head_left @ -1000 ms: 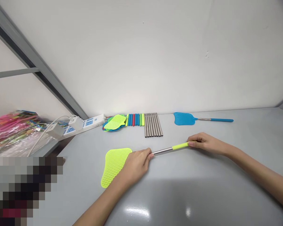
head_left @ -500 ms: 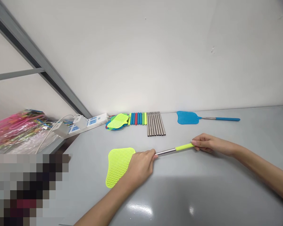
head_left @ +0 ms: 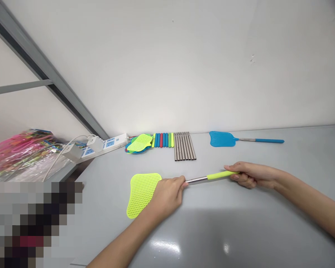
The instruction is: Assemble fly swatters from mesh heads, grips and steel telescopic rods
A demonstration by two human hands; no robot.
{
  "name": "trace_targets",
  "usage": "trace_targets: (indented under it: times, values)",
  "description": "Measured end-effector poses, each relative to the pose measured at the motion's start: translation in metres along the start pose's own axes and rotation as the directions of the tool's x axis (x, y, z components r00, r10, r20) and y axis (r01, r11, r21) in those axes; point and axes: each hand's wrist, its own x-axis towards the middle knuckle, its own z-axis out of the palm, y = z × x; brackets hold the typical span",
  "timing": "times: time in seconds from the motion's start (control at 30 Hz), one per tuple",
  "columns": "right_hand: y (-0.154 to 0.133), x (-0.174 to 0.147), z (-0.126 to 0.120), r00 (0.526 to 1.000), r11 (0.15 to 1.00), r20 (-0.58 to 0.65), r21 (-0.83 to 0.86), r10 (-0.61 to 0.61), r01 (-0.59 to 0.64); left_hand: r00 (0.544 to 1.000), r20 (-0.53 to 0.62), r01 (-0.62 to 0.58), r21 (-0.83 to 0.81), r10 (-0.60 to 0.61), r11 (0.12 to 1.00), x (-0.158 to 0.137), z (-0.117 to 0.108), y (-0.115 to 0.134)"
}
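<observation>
A yellow-green fly swatter (head_left: 143,191) with a perforated head, a metal rod and a yellow-green grip lies across the space between my hands. My left hand (head_left: 169,191) is closed round the metal rod near the head, covering part of both. At the other end, my right hand (head_left: 247,173) holds the end of the grip, its thumb along the upper side and its fingers curled below. A short stretch of bare rod shows between the left hand and the grip.
Along the wall lie a stack of swatter heads (head_left: 140,143), several coloured grips (head_left: 161,140), several metal tubes (head_left: 184,146) and a blue fly swatter (head_left: 222,139). Further left are a power strip (head_left: 111,142) with plugs and plastic-bagged pink items (head_left: 19,149).
My right hand has shifted slightly right, from pinching the grip to holding its very end. More of the grip shows. The swatter head has moved slightly to the right.
</observation>
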Motion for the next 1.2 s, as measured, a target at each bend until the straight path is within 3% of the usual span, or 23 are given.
trace_targets:
  times: [0.17, 0.3, 0.47, 0.57, 1.0, 1.1, 1.2]
  values:
    - [-0.006, -0.004, 0.011, 0.98, 0.963, -0.128, -0.242, -0.153, 0.119, 1.0, 0.004, 0.001, -0.045, -0.001, 0.999, 0.002, -0.004, -0.002]
    - [-0.012, -0.007, 0.017, 0.943, 0.824, -0.136, -0.534, -0.303, 0.188, 1.0, 0.018, -0.009, -0.091, 0.01, 0.996, 0.002, -0.008, -0.003]
    - [-0.012, -0.004, 0.019, 0.835, 0.674, -0.202, -0.697, -0.512, 0.245, 0.999, 0.036, 0.024, -0.107, -0.02, 0.994, 0.002, -0.009, -0.003]
    - [-0.007, 0.0, 0.018, 0.835, 0.628, -0.169, -0.738, -0.524, 0.245, 0.999, 0.045, -0.001, -0.079, 0.005, 0.997, 0.002, -0.007, -0.004]
    - [0.0, -0.001, 0.021, 0.941, 0.796, -0.108, -0.569, -0.319, 0.204, 0.995, 0.038, -0.095, 0.078, 0.093, 0.992, -0.003, 0.001, 0.002]
    - [-0.001, -0.005, 0.022, 0.977, 0.888, -0.04, -0.426, -0.21, 0.173, 0.991, 0.003, -0.132, 0.085, 0.132, 0.988, -0.003, 0.004, 0.003]
    - [0.0, -0.005, 0.022, 0.998, 0.973, 0.016, -0.222, -0.061, 0.063, 0.99, -0.007, -0.142, 0.086, 0.143, 0.986, -0.001, 0.004, 0.003]
